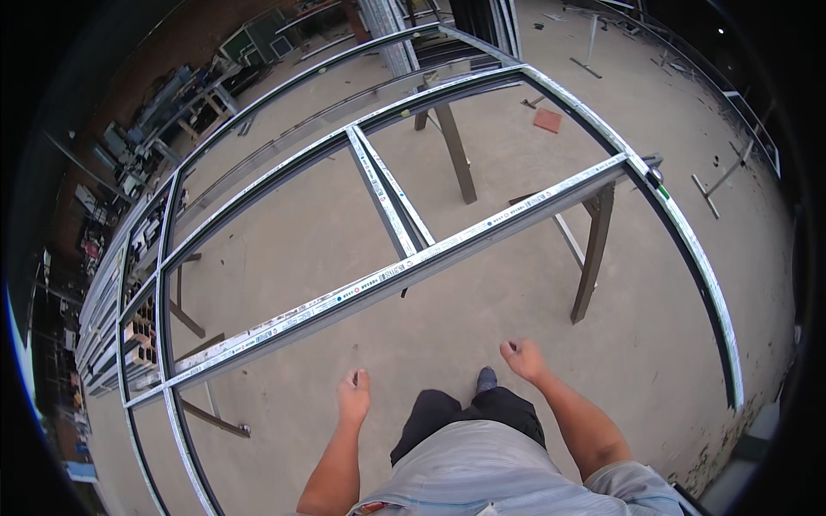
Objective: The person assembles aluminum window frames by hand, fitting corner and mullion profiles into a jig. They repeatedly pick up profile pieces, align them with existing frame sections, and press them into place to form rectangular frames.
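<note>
My left hand (pixel 354 397) is lifted in front of my body, its fingers curled in with nothing showing in them. To the right, my right hand (pixel 523 359) is also curled closed, and I see no object in it. Both hands are apart from the large metal frame (pixel 391 273), whose nearest crossbar runs slantwise beyond them. Printed protective film covers its long bars. A short divider bar (pixel 379 191) joins that crossbar to the one behind. On the right side bar (pixel 695 249) sits a small black and green item (pixel 657 182).
Brown trestle legs (pixel 594 258) stand under the frame at the right, with another leg (pixel 454 155) farther back. A reddish square piece (pixel 547 120) lies on the concrete floor. Long profiles (pixel 103 318) are stacked at the left. Thin metal stands (pixel 710 196) stand at the right.
</note>
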Tool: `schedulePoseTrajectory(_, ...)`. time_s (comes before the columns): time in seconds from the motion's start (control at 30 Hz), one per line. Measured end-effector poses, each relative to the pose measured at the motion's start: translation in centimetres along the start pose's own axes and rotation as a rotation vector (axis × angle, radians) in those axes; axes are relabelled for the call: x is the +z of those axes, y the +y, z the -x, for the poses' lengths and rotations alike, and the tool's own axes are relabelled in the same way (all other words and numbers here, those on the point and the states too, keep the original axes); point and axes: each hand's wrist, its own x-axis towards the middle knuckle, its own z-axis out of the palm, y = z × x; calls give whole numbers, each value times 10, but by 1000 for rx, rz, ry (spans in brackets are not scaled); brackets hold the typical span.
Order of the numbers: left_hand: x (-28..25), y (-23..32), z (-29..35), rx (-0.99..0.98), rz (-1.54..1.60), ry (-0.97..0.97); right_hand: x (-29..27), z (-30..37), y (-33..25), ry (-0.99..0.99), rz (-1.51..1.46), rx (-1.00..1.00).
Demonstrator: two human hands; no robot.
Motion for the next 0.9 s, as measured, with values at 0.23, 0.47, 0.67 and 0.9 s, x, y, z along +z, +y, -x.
schedulePoseTrajectory(0.23, 14, 130, -117, 455, -154, 349, -39, -158, -158, 67, -75, -279)
schedulePoseTrajectory(0.47, 66, 168, -236, 271, -258, 139, 4, -286, -224, 85, 67, -225)
schedulePoseTrajectory(0.67, 80, 175, -251, 242, -383, 105, 35, -345, -237, -222, 8, -107)
schedulePoseTrajectory(0.9, 81, 180, -256, 181, -398, 124, 57, -360, -230, -380, -198, -10)
